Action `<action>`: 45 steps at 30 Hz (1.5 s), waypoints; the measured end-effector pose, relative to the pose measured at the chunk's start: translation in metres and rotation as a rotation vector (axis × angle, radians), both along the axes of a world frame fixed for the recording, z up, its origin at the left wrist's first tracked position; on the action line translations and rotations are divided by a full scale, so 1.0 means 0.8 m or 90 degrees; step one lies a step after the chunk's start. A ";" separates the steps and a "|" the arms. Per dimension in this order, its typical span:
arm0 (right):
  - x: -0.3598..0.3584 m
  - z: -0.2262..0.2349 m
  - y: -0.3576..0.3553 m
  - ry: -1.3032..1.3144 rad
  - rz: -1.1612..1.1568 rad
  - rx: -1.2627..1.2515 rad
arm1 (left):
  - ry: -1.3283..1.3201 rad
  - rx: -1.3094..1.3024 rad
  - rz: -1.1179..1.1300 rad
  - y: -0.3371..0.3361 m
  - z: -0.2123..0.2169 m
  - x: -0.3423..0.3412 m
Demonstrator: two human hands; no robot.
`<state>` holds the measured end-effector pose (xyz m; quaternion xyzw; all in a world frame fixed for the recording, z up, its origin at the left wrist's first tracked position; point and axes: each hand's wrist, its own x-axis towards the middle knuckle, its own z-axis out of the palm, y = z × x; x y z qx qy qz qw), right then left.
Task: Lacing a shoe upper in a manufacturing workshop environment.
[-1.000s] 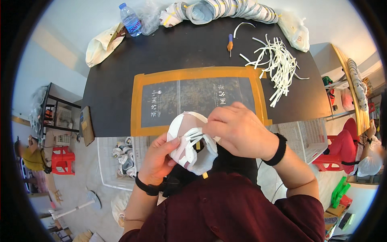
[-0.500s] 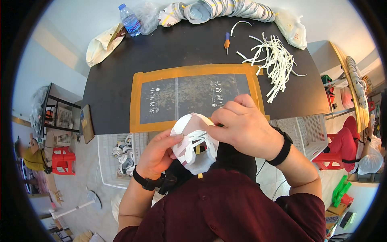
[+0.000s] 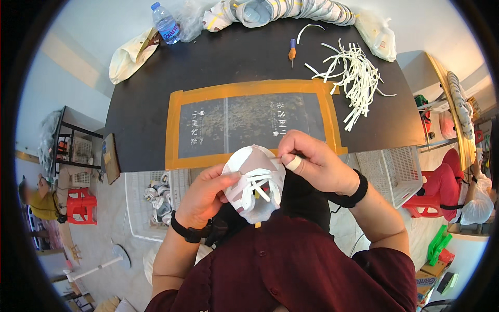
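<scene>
L grip firm on 1 shoe — R grip tight w/ 1 rod

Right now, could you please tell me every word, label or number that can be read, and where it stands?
I won't copy wording, but print shows here:
Taped sheet: white characters.
Water bottle: lettered label.
Cardboard box: lettering, partly blurred.
Shoe upper: none that I can make out.

Has drawn the right hand back from the laces to just beside the right edge of the shoe upper, exposing a thin rod between finger and thumb; has turned the upper straighter.
</scene>
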<state>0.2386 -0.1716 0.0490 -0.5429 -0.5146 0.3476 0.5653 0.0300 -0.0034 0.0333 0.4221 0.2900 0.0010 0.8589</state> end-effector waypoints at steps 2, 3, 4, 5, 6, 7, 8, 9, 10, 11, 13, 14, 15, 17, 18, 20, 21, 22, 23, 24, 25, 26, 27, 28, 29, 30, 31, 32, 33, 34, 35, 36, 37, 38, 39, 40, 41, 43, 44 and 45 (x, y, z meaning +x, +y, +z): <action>-0.001 -0.002 -0.001 0.011 -0.032 0.011 | 0.024 0.025 0.023 -0.003 0.009 0.003; -0.001 0.003 -0.001 -0.008 -0.060 -0.079 | 0.047 0.052 0.046 -0.003 0.012 0.005; -0.001 0.006 -0.002 -0.028 -0.089 -0.168 | 0.047 0.051 0.047 -0.001 0.012 0.005; -0.001 -0.002 0.001 -0.028 -0.088 -0.168 | 0.051 0.078 0.022 0.004 0.011 0.004; -0.002 -0.014 0.006 -0.041 -0.101 -0.154 | 0.054 0.106 -0.003 0.008 0.013 0.005; -0.003 -0.019 0.012 -0.055 -0.114 -0.140 | 0.053 0.107 -0.003 0.013 0.017 0.007; -0.007 -0.019 0.016 -0.057 -0.114 -0.138 | 0.047 0.084 -0.044 0.018 0.023 0.011; -0.013 -0.018 0.022 0.051 -0.050 -0.182 | 0.040 0.062 -0.083 0.024 0.029 0.012; -0.018 -0.016 0.025 0.158 0.015 -0.224 | 0.038 0.067 -0.079 0.029 0.029 0.010; -0.021 -0.021 0.024 0.261 0.080 -0.252 | 0.024 0.027 -0.081 0.035 0.025 0.009; -0.029 -0.034 0.024 0.389 0.067 -0.218 | 0.000 -0.005 -0.086 0.048 0.018 0.009; -0.034 -0.037 0.025 0.524 0.053 -0.187 | -0.091 -0.043 -0.068 0.053 0.013 0.008; -0.042 -0.026 0.029 0.707 0.067 -0.117 | -0.181 -0.079 -0.049 0.055 0.012 0.005; -0.045 -0.034 0.036 0.724 0.063 -0.066 | -0.230 -0.078 0.039 0.030 0.029 0.018; -0.049 -0.038 0.041 0.751 0.065 -0.023 | -0.269 -0.081 0.135 0.018 0.035 0.017; -0.058 -0.033 0.052 0.772 0.061 0.017 | -0.406 -0.196 0.205 0.011 0.015 0.016; -0.060 -0.035 0.058 0.781 0.057 0.034 | -0.395 -0.198 0.263 0.000 0.014 0.019; -0.062 -0.036 0.067 0.789 0.054 0.049 | -0.384 -0.200 0.323 -0.007 0.010 0.021; -0.068 -0.029 0.072 0.783 0.059 0.051 | -0.391 -0.197 0.323 -0.009 0.005 0.025; -0.076 -0.016 0.076 0.817 -0.010 0.070 | -0.439 -0.230 0.325 -0.009 -0.001 0.027; -0.081 -0.008 0.079 0.851 -0.080 0.089 | -0.487 -0.262 0.325 -0.010 -0.003 0.029; -0.081 -0.014 0.079 0.847 -0.072 0.091 | -0.493 -0.257 0.326 -0.012 -0.001 0.031; -0.079 -0.010 0.083 0.849 -0.020 0.142 | -0.509 -0.232 0.304 -0.014 0.000 0.033; -0.077 -0.004 0.087 0.849 0.032 0.192 | -0.525 -0.206 0.282 -0.017 0.001 0.035; -0.086 0.007 0.086 0.835 -0.081 0.136 | -0.489 -0.119 0.308 -0.024 0.005 0.037; -0.086 0.005 0.090 0.830 -0.080 0.141 | -0.495 -0.118 0.304 -0.032 0.007 0.043; -0.090 0.002 0.090 0.830 -0.086 0.148 | -0.490 0.046 0.324 -0.043 0.012 0.049; -0.093 -0.005 0.090 0.831 -0.092 0.156 | -0.479 0.209 0.342 -0.049 0.017 0.054; -0.090 -0.013 0.097 0.859 -0.004 0.212 | -0.316 0.210 0.393 -0.052 0.022 0.059; -0.093 -0.017 0.095 0.857 -0.003 0.214 | -0.319 0.211 0.393 -0.052 0.018 0.058; -0.101 -0.019 0.092 0.808 -0.078 0.143 | -0.323 0.275 0.390 -0.053 0.007 0.056; -0.105 -0.010 0.092 0.757 -0.149 0.069 | -0.326 0.340 0.390 -0.052 -0.001 0.056; -0.102 -0.020 0.090 0.715 -0.099 0.047 | -0.348 0.274 0.402 -0.045 -0.005 0.055; -0.099 -0.024 0.084 0.714 -0.097 0.045 | -0.349 0.273 0.404 -0.039 -0.005 0.053; -0.096 -0.026 0.079 0.507 -0.134 -0.049 | -0.374 0.234 0.425 -0.032 -0.002 0.053; -0.092 -0.029 0.072 0.298 -0.166 -0.137 | -0.399 0.196 0.444 -0.025 0.002 0.051; -0.085 -0.039 0.063 0.205 -0.192 -0.067 | -0.389 0.131 0.449 -0.017 0.005 0.047; -0.070 -0.043 0.048 0.095 -0.277 -0.015 | -0.381 0.048 0.407 -0.002 -0.001 0.036; -0.060 -0.037 0.044 0.096 -0.286 -0.019 | -0.371 -0.034 0.361 0.002 -0.005 0.031; -0.054 -0.036 0.043 0.098 -0.312 -0.036 | -0.368 -0.037 0.359 0.002 -0.009 0.028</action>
